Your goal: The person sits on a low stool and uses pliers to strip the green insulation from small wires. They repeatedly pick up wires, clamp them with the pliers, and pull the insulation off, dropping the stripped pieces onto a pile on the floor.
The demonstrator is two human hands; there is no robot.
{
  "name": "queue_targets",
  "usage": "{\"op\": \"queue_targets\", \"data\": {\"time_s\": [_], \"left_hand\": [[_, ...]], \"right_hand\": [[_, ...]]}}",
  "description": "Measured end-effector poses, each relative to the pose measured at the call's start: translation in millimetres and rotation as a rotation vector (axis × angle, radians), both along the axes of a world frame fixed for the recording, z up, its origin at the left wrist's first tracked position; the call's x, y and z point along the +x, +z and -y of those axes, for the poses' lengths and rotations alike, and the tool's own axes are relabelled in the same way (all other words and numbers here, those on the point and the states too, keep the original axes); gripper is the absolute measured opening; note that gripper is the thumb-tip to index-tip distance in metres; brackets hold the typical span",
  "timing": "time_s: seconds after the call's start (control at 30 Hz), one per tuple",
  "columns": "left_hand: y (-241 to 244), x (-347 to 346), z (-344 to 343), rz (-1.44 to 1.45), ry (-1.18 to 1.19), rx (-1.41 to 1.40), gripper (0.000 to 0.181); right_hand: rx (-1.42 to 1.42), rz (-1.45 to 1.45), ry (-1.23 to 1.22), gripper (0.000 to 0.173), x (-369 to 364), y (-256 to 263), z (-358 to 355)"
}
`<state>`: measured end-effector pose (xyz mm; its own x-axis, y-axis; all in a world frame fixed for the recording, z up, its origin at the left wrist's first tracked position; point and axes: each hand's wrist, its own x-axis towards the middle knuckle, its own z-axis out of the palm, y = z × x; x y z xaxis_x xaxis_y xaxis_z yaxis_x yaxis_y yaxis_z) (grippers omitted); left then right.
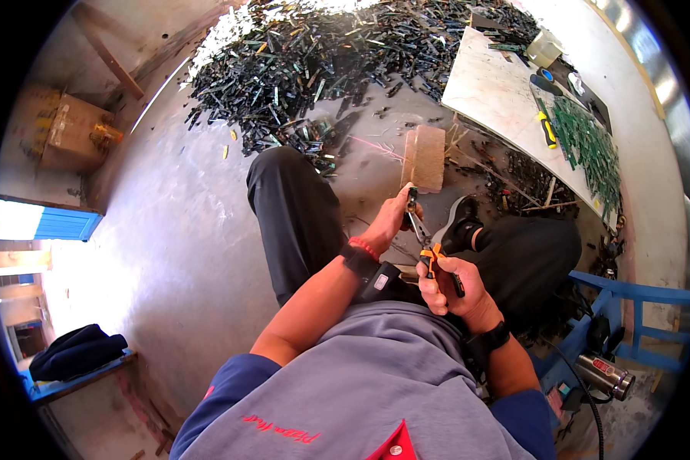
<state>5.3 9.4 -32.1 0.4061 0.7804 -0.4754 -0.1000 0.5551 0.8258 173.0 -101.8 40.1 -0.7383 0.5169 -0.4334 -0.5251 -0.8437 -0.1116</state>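
Observation:
My left hand (pixel 392 217) pinches a small dark part with a green end (pixel 412 198) above the floor between my knees. My right hand (pixel 457 284) grips long-nose pliers with orange and black handles (pixel 431 253). The pliers' jaws reach up to the small part and seem to touch it; whether they are closed on it I cannot tell. Just beyond my left hand a reddish brick (pixel 428 158) lies on the floor. A large heap of dark strip-shaped parts (pixel 299 75) spreads across the floor ahead.
A pale board (pixel 483 92) at the right carries green circuit-board strips (pixel 589 149), a yellow-black screwdriver (pixel 547 130), a blue tape roll (pixel 545 74) and a translucent cup (pixel 544 48). A blue chair frame (pixel 632 293) and a steel flask (pixel 604 374) are at lower right; a cardboard box (pixel 75 129) stands left.

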Motion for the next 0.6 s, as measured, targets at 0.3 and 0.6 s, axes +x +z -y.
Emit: {"op": "queue_targets", "data": {"time_s": [0.3, 0.6], "left_hand": [[12, -1, 3, 0.245, -0.101, -0.248, 0.050], [9, 0, 9, -0.028, -0.030, -0.109, 0.042]], "right_hand": [[0.067, 0.263, -0.095, 0.033, 4, 1, -6], [0.701, 1.352, 0.171, 0.023, 12, -12, -18]]}}
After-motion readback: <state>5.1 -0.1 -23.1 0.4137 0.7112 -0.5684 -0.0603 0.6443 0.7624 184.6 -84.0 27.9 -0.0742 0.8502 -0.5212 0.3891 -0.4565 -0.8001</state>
